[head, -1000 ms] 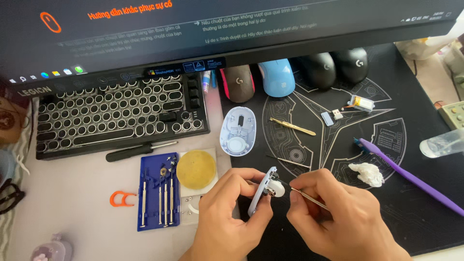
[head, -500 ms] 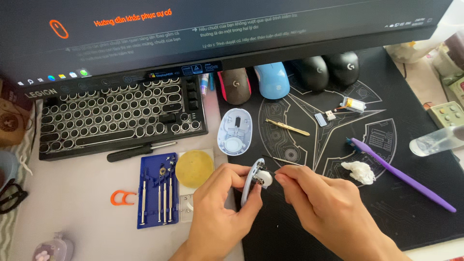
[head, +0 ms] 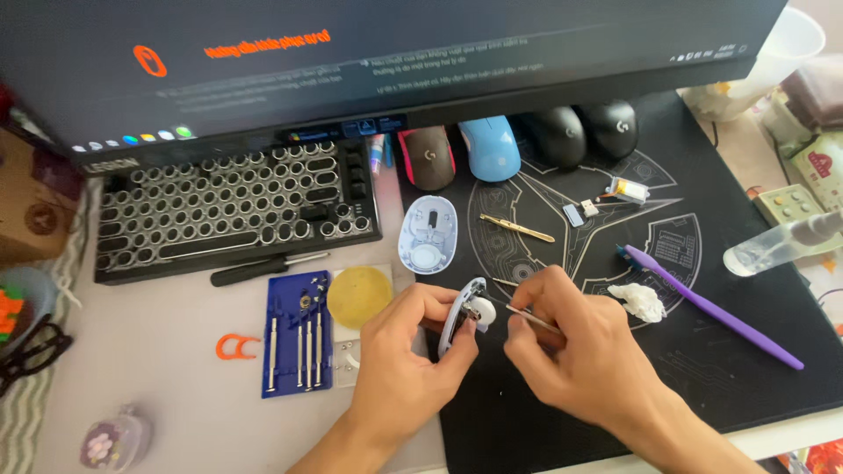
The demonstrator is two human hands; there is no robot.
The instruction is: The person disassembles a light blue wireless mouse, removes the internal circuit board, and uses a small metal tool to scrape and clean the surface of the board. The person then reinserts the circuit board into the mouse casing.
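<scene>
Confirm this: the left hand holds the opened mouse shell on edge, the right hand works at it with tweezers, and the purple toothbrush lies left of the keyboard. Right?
One thing is wrong: the purple toothbrush lies on the black mat far right of the keyboard, as the head view shows. The left hand does hold the mouse shell on edge, and the right hand works at it with tweezers.

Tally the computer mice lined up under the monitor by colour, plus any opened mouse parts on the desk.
Black and red mouse: 1
Light blue mouse: 1
Black mice: 2
Opened shell lying on the mat edge: 1
Mouse part held on edge in the left hand, with the right hand putting a thin tool to it: 1
Total: 6
</scene>
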